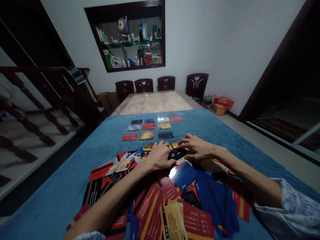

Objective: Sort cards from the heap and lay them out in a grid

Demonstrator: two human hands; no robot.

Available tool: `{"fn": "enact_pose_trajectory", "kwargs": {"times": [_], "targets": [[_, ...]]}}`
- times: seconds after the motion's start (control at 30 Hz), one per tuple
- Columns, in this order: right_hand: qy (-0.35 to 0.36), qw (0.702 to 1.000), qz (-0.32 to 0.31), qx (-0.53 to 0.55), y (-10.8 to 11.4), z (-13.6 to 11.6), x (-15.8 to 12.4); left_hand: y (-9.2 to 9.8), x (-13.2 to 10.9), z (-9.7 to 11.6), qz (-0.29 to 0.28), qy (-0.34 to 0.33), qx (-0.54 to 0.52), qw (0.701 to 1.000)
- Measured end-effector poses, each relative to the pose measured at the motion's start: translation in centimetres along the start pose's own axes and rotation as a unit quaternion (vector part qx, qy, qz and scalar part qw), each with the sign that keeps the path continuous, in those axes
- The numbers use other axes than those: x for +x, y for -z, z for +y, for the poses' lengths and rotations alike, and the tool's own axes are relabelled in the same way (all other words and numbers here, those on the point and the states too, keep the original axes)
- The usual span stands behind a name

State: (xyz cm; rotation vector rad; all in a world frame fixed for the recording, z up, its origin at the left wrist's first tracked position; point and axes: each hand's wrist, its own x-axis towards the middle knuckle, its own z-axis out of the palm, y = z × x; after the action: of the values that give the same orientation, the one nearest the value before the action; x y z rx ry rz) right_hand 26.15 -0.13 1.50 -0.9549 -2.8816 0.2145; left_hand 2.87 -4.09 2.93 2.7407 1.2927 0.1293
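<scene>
A loose heap of red, blue, black and gold cards lies on the blue cloth in front of me. My left hand and my right hand meet over the heap's far edge. Both have curled fingers pinching one dark card between them. Beyond the hands, several cards lie face up in three neat rows on the cloth.
The marble tabletop shows past the cloth, with several dark chairs at its far end. A wooden stair railing stands at the left. A wall niche holds bottles and a plush toy. An orange basin sits on the floor, right.
</scene>
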Motion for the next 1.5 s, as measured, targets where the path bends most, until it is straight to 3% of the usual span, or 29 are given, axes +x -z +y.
{"fn": "enact_pose_trajectory", "kwargs": {"times": [0.43,0.73,0.93,1.2,1.5], "targets": [[0.009,0.999,0.023,0.039,0.4,-0.6,0.0,0.8,-0.1,0.3,-0.011,-0.012,0.025,1.0],[0.042,0.994,0.074,0.072,0.3,-0.3,0.4,1.3,0.3,-2.0,-0.013,-0.019,-0.138,0.99],[0.024,0.992,0.101,0.069,-0.1,-0.2,0.6,1.0,0.7,-3.0,0.033,0.006,-0.202,0.979],[-0.025,0.985,0.161,0.061,-1.2,0.0,1.0,0.6,1.1,-3.2,0.098,0.027,-0.16,0.982],[-0.1,0.981,0.165,-0.019,-2.1,-0.1,1.2,-0.5,1.2,-3.5,0.144,0.046,-0.128,0.98]]}}
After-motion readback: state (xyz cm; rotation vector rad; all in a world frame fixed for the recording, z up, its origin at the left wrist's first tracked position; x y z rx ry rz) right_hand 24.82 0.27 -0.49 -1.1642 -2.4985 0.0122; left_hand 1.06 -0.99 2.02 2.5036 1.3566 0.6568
